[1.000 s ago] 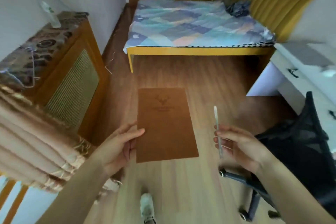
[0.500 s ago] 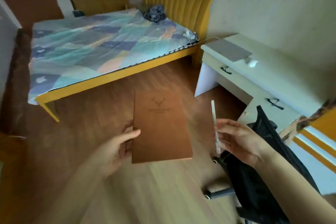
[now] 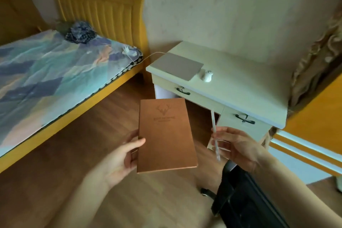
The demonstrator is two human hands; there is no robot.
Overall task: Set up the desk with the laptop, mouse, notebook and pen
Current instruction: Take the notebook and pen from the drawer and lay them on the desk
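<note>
The view has swung round from the bed, so the worktop [image 3: 240, 87] now lies ahead of my hands, with the laptop [image 3: 178, 66] closed and the mouse [image 3: 207, 76] just beside it already on it; I judge only two items are left to place. My left hand [image 3: 118, 157] grips the notebook [image 3: 165, 135] by its near-left edge, long axis pointing away toward the worktop. My right hand [image 3: 238, 150] pinches the pen [image 3: 215, 135], near upright, tip toward me, just right of the notebook

On the desk [image 3: 240, 87], the mouse [image 3: 207, 76] sits just right of the laptop [image 3: 178, 66]; the bed [image 3: 55, 72] stands left.
</note>
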